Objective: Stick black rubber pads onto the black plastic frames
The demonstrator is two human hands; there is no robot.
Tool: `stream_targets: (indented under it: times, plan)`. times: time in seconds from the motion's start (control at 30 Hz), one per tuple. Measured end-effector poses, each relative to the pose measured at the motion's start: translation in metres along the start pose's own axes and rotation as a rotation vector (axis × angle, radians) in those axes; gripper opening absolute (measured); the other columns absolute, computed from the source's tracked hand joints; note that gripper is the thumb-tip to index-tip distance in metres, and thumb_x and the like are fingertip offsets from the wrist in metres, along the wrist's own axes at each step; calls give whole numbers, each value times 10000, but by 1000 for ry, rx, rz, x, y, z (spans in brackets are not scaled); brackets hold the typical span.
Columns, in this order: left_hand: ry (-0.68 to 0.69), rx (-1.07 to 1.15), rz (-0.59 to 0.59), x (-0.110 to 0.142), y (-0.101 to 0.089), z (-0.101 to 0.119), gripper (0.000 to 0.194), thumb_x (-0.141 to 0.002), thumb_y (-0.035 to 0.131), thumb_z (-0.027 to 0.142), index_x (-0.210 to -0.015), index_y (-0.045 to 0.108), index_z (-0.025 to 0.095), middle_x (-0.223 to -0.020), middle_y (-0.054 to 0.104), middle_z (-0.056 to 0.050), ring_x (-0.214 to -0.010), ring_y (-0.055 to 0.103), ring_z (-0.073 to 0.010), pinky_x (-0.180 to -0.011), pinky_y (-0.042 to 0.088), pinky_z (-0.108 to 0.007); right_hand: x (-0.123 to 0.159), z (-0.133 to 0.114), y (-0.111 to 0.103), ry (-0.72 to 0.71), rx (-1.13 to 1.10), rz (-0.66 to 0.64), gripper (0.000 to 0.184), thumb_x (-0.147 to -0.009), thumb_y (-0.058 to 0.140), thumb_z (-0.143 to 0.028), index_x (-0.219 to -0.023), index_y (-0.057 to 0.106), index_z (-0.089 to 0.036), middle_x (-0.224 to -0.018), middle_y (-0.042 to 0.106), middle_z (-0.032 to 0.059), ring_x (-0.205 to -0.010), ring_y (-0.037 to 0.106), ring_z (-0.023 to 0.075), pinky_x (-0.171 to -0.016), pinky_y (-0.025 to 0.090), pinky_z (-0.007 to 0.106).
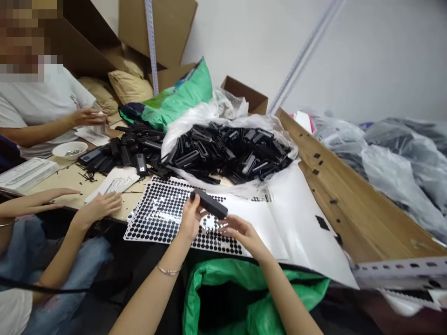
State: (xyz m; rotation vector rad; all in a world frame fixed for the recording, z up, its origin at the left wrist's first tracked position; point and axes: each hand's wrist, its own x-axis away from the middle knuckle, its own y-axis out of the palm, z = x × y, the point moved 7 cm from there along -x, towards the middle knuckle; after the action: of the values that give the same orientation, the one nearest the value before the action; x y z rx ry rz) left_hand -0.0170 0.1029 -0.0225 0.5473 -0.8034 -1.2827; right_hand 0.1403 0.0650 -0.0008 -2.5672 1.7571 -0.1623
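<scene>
Gripping is done by the left hand (190,218) in the head view, the black case (211,204) being clamped at its left end above the dotted sheets (150,218). The right hand (246,233), fingers parted, is held near the other end; contact cannot be told. The case is best kept steady.

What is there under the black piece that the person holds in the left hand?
Under the black piece, held in the left hand, lies a white sheet of black dots. The area covered by piece and hand cannot be seen.
</scene>
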Motion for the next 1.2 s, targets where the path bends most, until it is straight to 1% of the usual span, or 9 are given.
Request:
stream_targets:
  times: [0.13, 0.33, 0.6, 0.7, 0.83, 0.93, 1.0, 1.1, 1.2]
  plan:
    - [15, 37, 65, -6, -10, 3, 443, -621, 806, 498, -838, 571, 192, -819, 660, 3, -729, 636, -122, -715, 518, -260, 4, 4, 5, -7, 13, 82, 442, -793, 699, -371, -1204, 599, -244, -1119, 706, 93, -972, 695, 218, -882, 548, 424]
    - [59, -6, 14, 7, 0, 0, 434, -603, 826, 438, -852, 578, 183, -811, 644, 9, -732, 626, -120, -713, 510, -257, 18, 8, 11, -24, 53, 144, 442, -822, 660, -383, -1232, 576, -242, -1172, 686, 94, -997, 676, 217, -885, 553, 422]
    - [52, -66, -45, 17, 12, -7, 443, -554, 845, 211, -918, 594, 199, -868, 644, 30, -828, 641, -124, -760, 514, -246, 49, 8, -8, -1, 144, 227, 427, -836, 634, -417, -1229, 603, -251, -1183, 678, 91, -1003, 670, 220, -882, 564, 427]
    - [-43, -138, -247, 27, 24, -12, 394, -570, 841, 254, -893, 625, 191, -833, 674, 3, -816, 657, -154, -778, 517, -282, 50, 5, -28, -3, 163, 277, 388, -830, 633, -452, -1154, 653, -239, -1160, 691, 89, -992, 673, 230, -887, 555, 430]
    - [-338, -450, -907, 70, 52, -36, 448, -491, 879, 271, -879, 669, 198, -820, 711, -38, -772, 668, -228, -712, 526, -342, 39, -6, -58, -25, 200, 350, 363, -820, 634, -473, -1077, 678, -220, -1133, 700, 99, -988, 677, 243, -903, 533, 445]
    - [-453, -796, -1379, 108, 48, -71, 300, -541, 840, 392, -691, 638, 227, -599, 630, 18, -562, 587, -189, -557, 468, -310, 14, -19, -74, -56, 312, 382, 341, -837, 591, -463, -1050, 676, -211, -1123, 700, 105, -1002, 671, 250, -890, 528, 446]
    - [-464, -1036, -1573, 119, 37, -103, 364, -470, 853, 469, -595, 596, 242, -533, 587, 39, -494, 543, -181, -519, 430, -312, -13, -26, -78, -80, 435, 371, 320, -860, 542, -438, -1030, 679, -204, -1112, 703, 104, -1013, 666, 247, -880, 530, 434]
    - [-393, -1492, -1423, 94, 20, -141, 468, -293, 901, 467, -559, 580, 254, -506, 578, 38, -506, 578, -222, -553, 451, -343, -66, -33, -72, -127, 581, 355, 274, -859, 531, -355, -1023, 684, -198, -1120, 704, 97, -1036, 653, 241, -903, 514, 425]
    - [-345, -1620, -1322, 75, 18, -143, 446, -385, 866, 553, -593, 616, 247, -527, 594, 13, -597, 626, -263, -592, 472, -359, -118, -32, -59, -174, 647, 396, 305, -778, 617, -232, -1075, 673, -187, -1199, 673, 109, -1142, 591, 273, -1001, 434, 458]
